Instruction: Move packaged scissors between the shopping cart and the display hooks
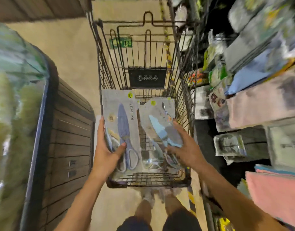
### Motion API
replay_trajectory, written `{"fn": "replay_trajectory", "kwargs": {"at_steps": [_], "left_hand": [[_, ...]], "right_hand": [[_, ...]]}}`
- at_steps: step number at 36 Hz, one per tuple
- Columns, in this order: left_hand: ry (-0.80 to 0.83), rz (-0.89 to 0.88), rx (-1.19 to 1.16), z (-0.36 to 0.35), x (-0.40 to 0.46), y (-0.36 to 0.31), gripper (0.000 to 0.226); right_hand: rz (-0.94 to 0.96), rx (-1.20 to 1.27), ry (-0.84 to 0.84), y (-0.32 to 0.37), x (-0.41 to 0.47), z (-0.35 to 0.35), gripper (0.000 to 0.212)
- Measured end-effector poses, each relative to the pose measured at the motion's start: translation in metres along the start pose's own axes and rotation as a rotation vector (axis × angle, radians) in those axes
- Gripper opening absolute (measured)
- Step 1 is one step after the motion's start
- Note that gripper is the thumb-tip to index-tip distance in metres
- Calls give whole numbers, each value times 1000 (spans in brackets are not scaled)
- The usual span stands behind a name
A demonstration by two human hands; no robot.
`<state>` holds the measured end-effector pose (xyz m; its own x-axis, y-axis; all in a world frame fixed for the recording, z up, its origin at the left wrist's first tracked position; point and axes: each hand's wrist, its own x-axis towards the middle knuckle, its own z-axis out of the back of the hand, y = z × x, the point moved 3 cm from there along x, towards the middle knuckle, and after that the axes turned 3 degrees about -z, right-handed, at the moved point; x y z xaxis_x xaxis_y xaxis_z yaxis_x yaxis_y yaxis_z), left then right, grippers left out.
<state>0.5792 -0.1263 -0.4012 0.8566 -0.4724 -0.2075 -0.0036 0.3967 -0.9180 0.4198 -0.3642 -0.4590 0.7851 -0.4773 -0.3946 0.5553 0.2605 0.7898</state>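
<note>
A dark wire shopping cart (100, 67) stands in front of me. My left hand (106, 152) grips a grey card pack of purple-handled scissors (125, 124) by its lower left edge, thumb across the handles, over the cart's near left. My right hand (185, 147) holds a second pack with light-blue scissors (160, 129), tilted, over the cart's near right, fingers spread along its right edge. More clear packaging lies in the cart bottom below them. No display hooks can be made out in the blurred shelving.
A dark wooden-slat bin (68, 130) with bagged green goods (11, 97) stands close on the left. Shelves (243, 100) of packaged goods and folded cloths line the right side. Beige floor runs ahead of the cart; my legs are behind it.
</note>
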Motion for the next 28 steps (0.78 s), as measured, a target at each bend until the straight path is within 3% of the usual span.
{"fn": "replay_trajectory", "kwargs": {"at_steps": [12, 21, 28], "left_hand": [[206, -307, 4, 12, -51, -129, 102], [272, -451, -139, -14, -131, -190, 100], [344, -542, -228, -42, -219, -212, 101]], "right_hand": [[13, 412, -480, 68, -176, 86, 91], [109, 442, -775, 79, -304, 116, 85], [145, 438, -896, 62, -410, 116, 87]]}}
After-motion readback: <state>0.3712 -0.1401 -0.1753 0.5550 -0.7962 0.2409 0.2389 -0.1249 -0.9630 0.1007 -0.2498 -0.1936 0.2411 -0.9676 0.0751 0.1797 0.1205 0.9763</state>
